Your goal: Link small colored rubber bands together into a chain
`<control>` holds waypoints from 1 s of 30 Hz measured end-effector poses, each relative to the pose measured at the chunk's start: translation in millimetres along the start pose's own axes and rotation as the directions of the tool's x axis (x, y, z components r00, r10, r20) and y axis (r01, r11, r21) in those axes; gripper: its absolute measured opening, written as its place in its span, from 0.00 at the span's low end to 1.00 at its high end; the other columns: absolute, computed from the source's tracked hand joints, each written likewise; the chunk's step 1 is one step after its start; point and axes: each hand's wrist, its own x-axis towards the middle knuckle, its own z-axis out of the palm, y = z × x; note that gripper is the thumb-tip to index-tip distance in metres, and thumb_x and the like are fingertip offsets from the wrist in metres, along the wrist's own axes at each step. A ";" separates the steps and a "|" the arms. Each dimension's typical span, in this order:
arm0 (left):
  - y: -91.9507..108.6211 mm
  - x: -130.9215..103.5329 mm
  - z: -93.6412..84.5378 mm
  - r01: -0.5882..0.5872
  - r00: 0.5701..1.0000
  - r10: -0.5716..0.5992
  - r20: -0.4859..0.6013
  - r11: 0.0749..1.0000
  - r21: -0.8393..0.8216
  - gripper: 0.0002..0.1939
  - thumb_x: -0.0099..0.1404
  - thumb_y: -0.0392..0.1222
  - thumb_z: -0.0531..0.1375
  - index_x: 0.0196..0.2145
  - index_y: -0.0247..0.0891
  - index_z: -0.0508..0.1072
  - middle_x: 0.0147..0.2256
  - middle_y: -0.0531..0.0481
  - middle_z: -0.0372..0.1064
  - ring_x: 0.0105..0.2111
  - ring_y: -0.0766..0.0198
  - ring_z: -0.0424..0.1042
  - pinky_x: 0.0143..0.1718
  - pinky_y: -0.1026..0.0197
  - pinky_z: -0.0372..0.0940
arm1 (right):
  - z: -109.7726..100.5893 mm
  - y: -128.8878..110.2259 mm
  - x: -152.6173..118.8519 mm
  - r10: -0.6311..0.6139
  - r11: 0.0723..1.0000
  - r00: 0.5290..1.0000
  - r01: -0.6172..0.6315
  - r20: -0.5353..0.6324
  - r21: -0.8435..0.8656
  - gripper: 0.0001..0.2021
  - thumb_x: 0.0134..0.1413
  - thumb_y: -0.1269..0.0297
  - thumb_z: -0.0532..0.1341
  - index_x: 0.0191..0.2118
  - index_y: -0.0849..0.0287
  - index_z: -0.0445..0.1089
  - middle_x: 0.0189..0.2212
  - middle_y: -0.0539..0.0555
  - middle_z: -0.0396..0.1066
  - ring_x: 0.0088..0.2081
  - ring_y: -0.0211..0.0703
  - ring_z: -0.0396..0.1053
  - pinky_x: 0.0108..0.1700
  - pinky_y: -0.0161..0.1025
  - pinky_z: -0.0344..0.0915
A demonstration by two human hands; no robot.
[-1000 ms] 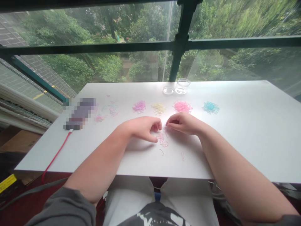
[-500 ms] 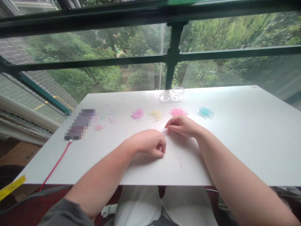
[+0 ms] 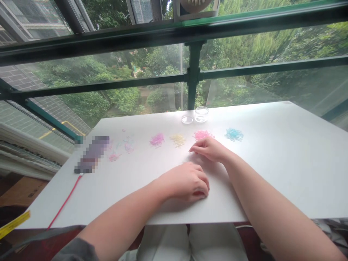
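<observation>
I inspect: left grip (image 3: 187,183) curled at bench (image 3: 272,163), closure unverifiable | right grip (image 3: 210,148): fingertips together beside pink pile (image 3: 201,135), contents unconfirmed.

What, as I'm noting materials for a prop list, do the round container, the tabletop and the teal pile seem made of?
Round container: clear, glossy plastic or glass; it is see-through with bright rim highlights.
Tabletop: smooth, satin white, perhaps laminate, judging by its soft sheen.
Teal pile: probably stretchy rubber or soft plastic; its strands look thin and slightly translucent.

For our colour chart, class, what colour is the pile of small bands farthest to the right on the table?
Turquoise blue pile, clearest in the head view.
</observation>
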 end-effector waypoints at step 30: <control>-59.4 -18.6 -9.2 0.460 0.622 -0.692 -0.366 0.702 -0.543 0.10 0.55 0.45 0.60 0.32 0.35 0.72 0.29 0.49 0.73 0.27 0.67 0.70 0.28 0.65 0.63 | 7.4 1.2 0.4 -0.166 0.979 0.978 0.179 -0.127 0.094 0.13 0.49 0.57 0.59 0.28 0.62 0.74 0.21 0.51 0.68 0.25 0.37 0.62 0.28 0.34 0.58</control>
